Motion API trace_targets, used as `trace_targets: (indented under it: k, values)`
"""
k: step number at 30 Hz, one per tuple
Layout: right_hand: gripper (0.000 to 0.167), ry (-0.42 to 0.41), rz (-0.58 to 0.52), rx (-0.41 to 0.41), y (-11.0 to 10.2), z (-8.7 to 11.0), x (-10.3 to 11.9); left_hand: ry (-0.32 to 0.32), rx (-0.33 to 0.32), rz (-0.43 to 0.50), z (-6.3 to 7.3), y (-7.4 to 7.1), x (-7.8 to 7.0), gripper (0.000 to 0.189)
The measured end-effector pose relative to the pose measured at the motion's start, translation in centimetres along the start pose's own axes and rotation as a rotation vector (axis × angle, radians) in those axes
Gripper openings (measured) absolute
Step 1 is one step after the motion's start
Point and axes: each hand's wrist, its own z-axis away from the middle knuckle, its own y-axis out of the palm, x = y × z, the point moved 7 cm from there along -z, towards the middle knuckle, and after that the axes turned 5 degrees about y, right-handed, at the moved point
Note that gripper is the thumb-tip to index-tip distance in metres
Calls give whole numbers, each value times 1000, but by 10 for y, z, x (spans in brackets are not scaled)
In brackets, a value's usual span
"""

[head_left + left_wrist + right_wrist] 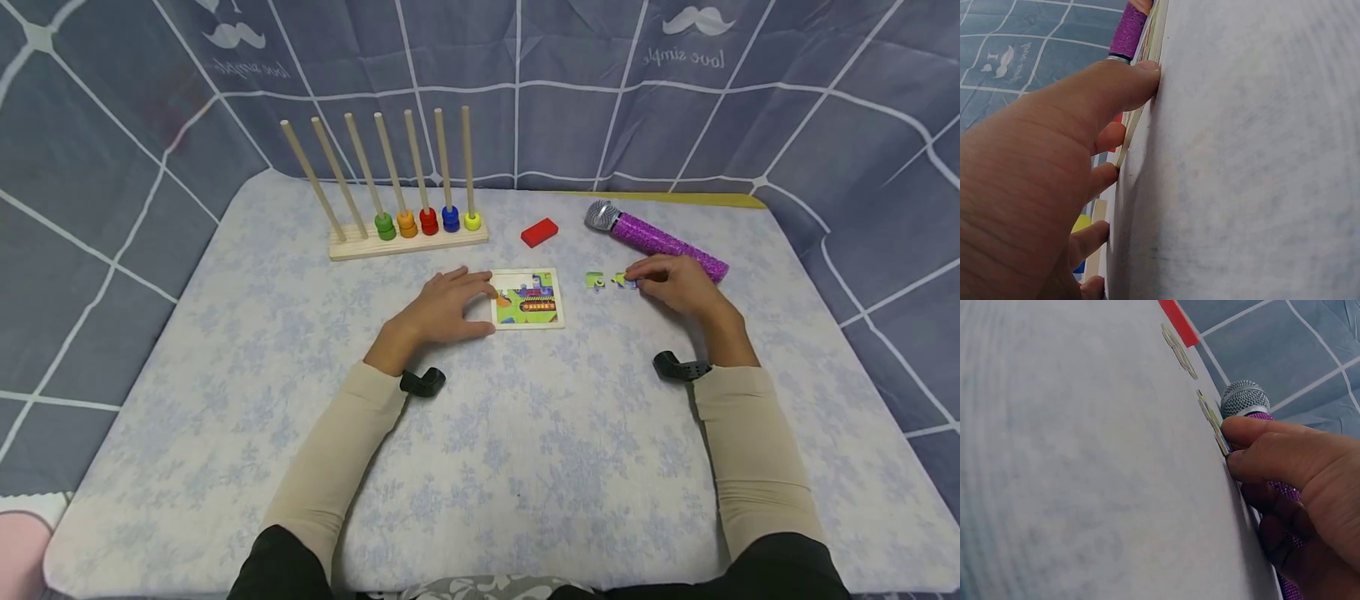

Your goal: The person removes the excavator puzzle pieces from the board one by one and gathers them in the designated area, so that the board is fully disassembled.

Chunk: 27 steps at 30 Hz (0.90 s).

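Observation:
A small framed jigsaw puzzle with a colourful picture lies flat on the table. My left hand rests at its left side, thumb and forefinger spread and touching the frame's edge. In the left wrist view the thumb meets the rim. To the right of the frame, my right hand pinches one green and yellow puzzle piece between thumb and forefinger, close to the tabletop. Another puzzle piece lies loose between that piece and the frame.
A purple glitter microphone lies just behind my right hand. Behind the puzzle is a red block. At the back left stands a wooden peg rack with tall rods and coloured rings.

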Motion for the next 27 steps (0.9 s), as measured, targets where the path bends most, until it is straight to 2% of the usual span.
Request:
trace_targets:
  k: [5, 13, 15, 16, 21, 27]
  values:
    - [19, -31, 4, 19, 0, 1, 2, 7, -4, 7, 0, -1, -1, 52]
    - [33, 52, -43, 74, 1, 1, -4, -8, 6, 4, -1, 1, 1, 52]
    - [36, 43, -19, 71, 1, 0, 1, -11, 9, 5, -1, 2, 2, 52]
    - [36, 34, -5, 63, 0, -1, 5, -11, 9, 7, -1, 2, 2, 52]
    - [34, -129, 38, 36, 4, -8, 50, -11, 7, 17, -2, 1, 1, 50]
    - [23, -262, 44, 200, 44, -25, 107, -19, 12, 21, -2, 0, 1, 49]
